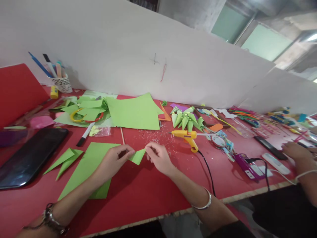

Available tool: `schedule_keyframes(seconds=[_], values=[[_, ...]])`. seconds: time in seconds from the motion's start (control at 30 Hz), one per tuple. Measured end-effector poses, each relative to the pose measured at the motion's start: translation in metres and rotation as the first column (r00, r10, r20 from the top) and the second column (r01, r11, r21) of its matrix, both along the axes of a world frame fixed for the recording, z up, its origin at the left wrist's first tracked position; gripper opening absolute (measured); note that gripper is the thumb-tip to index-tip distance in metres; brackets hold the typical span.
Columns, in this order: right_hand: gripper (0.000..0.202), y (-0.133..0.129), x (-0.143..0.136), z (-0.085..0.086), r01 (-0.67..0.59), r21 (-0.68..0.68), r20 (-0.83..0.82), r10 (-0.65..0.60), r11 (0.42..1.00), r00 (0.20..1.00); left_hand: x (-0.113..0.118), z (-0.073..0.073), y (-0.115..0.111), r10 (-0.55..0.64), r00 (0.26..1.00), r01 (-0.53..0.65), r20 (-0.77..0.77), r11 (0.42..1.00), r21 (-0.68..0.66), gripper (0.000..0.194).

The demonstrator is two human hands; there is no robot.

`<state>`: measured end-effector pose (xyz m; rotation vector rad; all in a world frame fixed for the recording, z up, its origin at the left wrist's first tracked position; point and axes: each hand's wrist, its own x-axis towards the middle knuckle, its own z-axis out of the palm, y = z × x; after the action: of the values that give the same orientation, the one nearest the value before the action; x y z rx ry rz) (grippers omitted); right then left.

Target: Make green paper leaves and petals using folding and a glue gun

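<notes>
A small piece of green paper [137, 157] is stretched between my two hands above the red table. My left hand [116, 161] pinches its left end between thumb and fingers. At its upper right corner, my right hand [158, 157] grips it with the fingertips. Below my left forearm lies a larger green sheet [95, 158], partly covered by the arm. Two folded green paper cones [64, 161] rest on the table to its left. A thin wooden stick [122, 135] lies just beyond my left hand.
A yellow glue gun [185, 135] lies to the right, its black cord running to the table edge. Green paper cones [186, 120] are bunched behind it. A black phone [32, 155], a marker [85, 135] and a pen cup [61, 83] are leftward. A co-worker's hand [296, 152] is at far right.
</notes>
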<state>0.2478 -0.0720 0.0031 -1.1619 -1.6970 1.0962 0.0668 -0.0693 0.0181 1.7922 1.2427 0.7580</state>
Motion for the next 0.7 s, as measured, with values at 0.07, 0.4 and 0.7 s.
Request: schedule_keyframes(seconds=[0.07,0.4,0.7], values=[[0.024,0.0012,0.0007,-0.0002,0.050,0.011,-0.008,-0.050,0.999,0.999,0.0011,-0.0029,-0.0012,-0.067,0.998,0.067,0.000,0.998,-0.018,0.024],[0.038,-0.0005,-0.0008,0.0003,-0.125,0.028,0.147,0.119,0.992,0.982,0.0034,-0.0014,-0.0056,-0.102,0.995,0.103,0.012,0.994,-0.033,0.020],[0.029,-0.0034,-0.0024,0.0050,-0.344,0.206,0.385,0.248,0.916,0.889,0.0072,-0.0015,-0.0054,-0.256,0.966,0.256,-0.027,0.966,0.018,0.035]])
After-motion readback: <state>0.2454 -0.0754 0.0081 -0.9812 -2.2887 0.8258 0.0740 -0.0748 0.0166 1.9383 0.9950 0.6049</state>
